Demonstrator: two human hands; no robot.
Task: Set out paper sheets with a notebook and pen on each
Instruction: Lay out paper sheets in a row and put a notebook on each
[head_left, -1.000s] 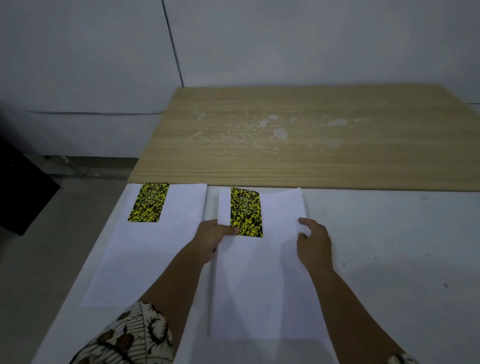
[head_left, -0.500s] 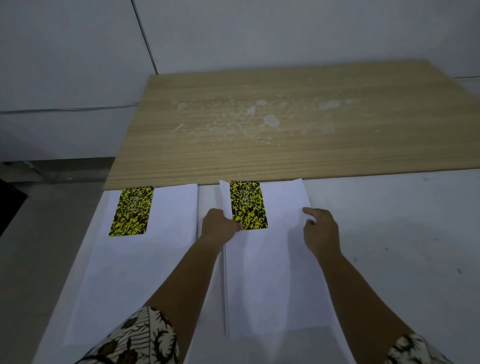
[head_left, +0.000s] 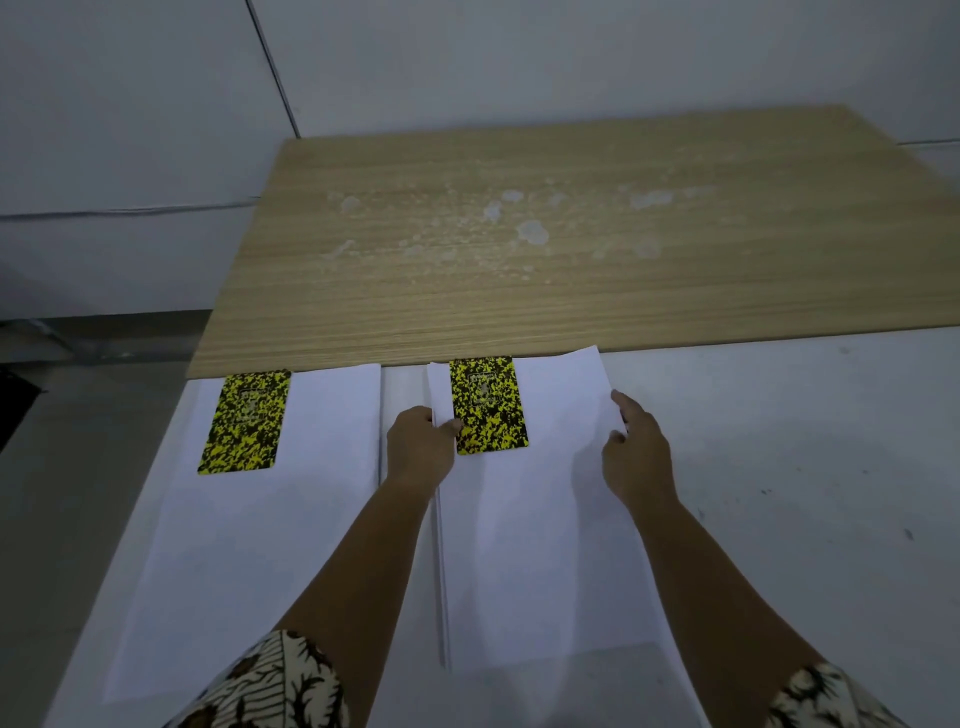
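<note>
Both hands hold the second sheet (head_left: 524, 545) by its edges: the left hand (head_left: 421, 452) pinches the left edge beside the second notebook (head_left: 487, 405), and the right hand (head_left: 636, 457) grips the right edge with curled fingers. Left of them, the first sheet (head_left: 249, 545) lies flat with the first notebook (head_left: 244, 422) at its far left corner. A sharp tug could slide the loose notebook askew. Sheets and notebooks run lengthwise away from the person. No pen shows.
</note>
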